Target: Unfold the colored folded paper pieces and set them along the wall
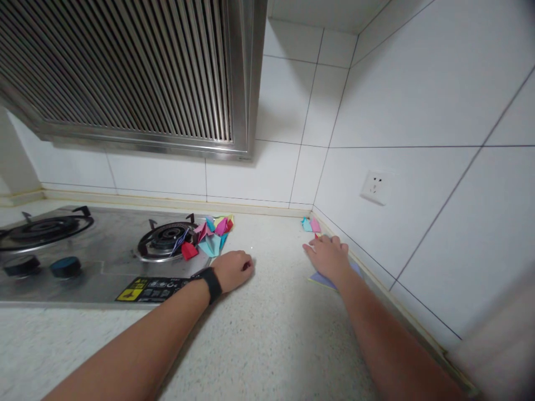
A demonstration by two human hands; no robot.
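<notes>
My left hand (233, 271), with a black watch (212, 285) on its wrist, rests on the counter in a loose fist; nothing shows in it. Just beyond it lies a pile of folded coloured papers: a light blue one (210, 244), a pink one (203, 230) and a red one (189, 251) among them. My right hand (328, 256) is palm down near the corner, thumb and fingers apart. Purple paper (323, 280) sticks out from under it. Past its fingertips are a small turquoise folded paper (307, 224) and a pink one (315, 224); a red and yellow bit is partly hidden.
On the left, a steel gas hob (104, 273) with two burners and dark knobs (66, 267) is set in the speckled counter (267, 340). A range hood (246, 111) hangs low above. White tiled walls meet at the right; one carries a socket (375, 187).
</notes>
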